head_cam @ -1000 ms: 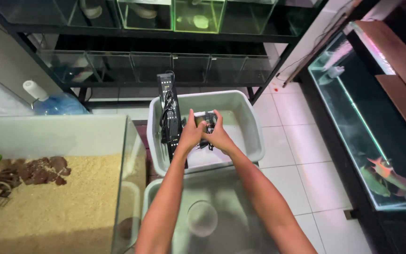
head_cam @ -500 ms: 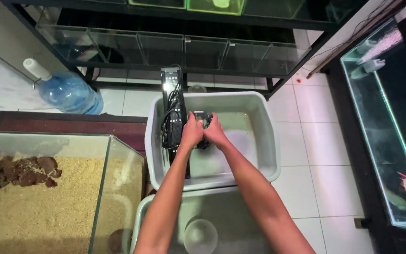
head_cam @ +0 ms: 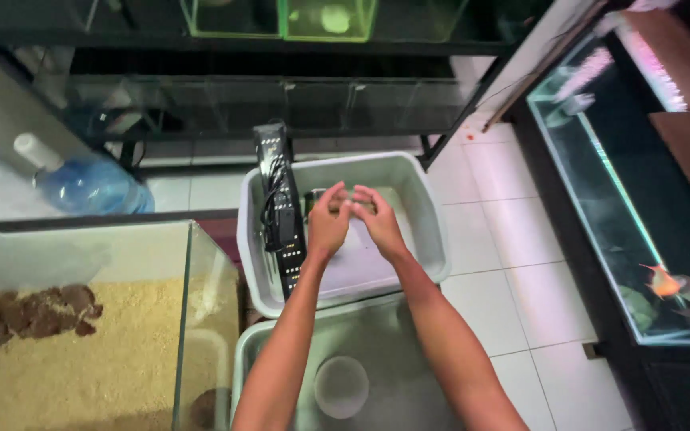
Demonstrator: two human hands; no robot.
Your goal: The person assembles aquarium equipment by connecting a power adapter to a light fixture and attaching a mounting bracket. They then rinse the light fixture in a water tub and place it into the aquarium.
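Grey plastic tub (head_cam: 429, 231) sits on the white tiled floor (head_cam: 513, 207) in the head view, and both bare hands meet above its middle. Left hand (head_cam: 327, 227) and right hand (head_cam: 377, 219) are closed together around a small dark object (head_cam: 317, 198), of which only a dark greenish edge shows just left of the left fingers; what it is cannot be told. Fingertips of the two hands touch one another over it, so the grip reads as both hands clamped on the same piece, held over the tub's pale bottom.

Along the tub's left wall leans a long black light bar (head_cam: 279, 203), upright and slightly tilted, with a black cord (head_cam: 275, 191) wound around its upper part. It stands just beside the left hand.

Nearer the camera, under the forearms, lies a second grey tub (head_cam: 257, 351) with a round pale disc (head_cam: 342, 387) on its bottom.

At the left stands a glass tank (head_cam: 189, 303) filled with sandy substrate (head_cam: 81, 359) and brown bark pieces (head_cam: 33, 311). Behind it lies a blue water jug (head_cam: 89, 183) with a white cap. A dark metal rack (head_cam: 225, 104) with glass tanks runs across the top. At the right is a long aquarium (head_cam: 600, 183), with an orange fish (head_cam: 664, 281) near its lower end
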